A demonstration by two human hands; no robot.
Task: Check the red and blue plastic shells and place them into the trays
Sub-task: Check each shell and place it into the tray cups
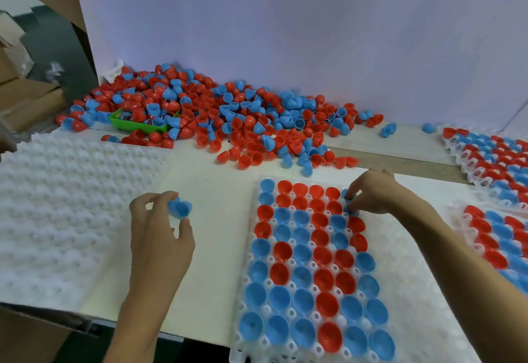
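So the white desk (pixel 211 237) has one decent open strip, running between the stack of empty bumpy white trays (pixel 65 205) on the left and the tray being filled (pixel 311 271) in front of the person. That strip is bare white surface and the left hand (pixel 160 228) hangs right over it. Everything else is crowded. The front desk edge cuts across the bottom left, and the empty stack pokes out a little past it.

Along the back, against the pale wall (pixel 285 33), there's a big loose pile of red and blue shells (pixel 228 116), with a green bin (pixel 137 124) half buried in its left part. A few stray blue shells sit apart near the wall on the right. Two more filled trays (pixel 497 162) sit at the right edge, partly cut off.

Grip on the left: fingers and thumb curled round a blue shell (pixel 180 207), held up off the desk, well clear of the tray.

Right hand (pixel 371 194) is at the far right corner of the tray being filled, fingertips pinching narrow on a blue shell (pixel 349 210) that sits at the tray's right column. Can't tell if it's fully seated in its cup. The rest of that tray is packed with red and blue shells, open sides down.
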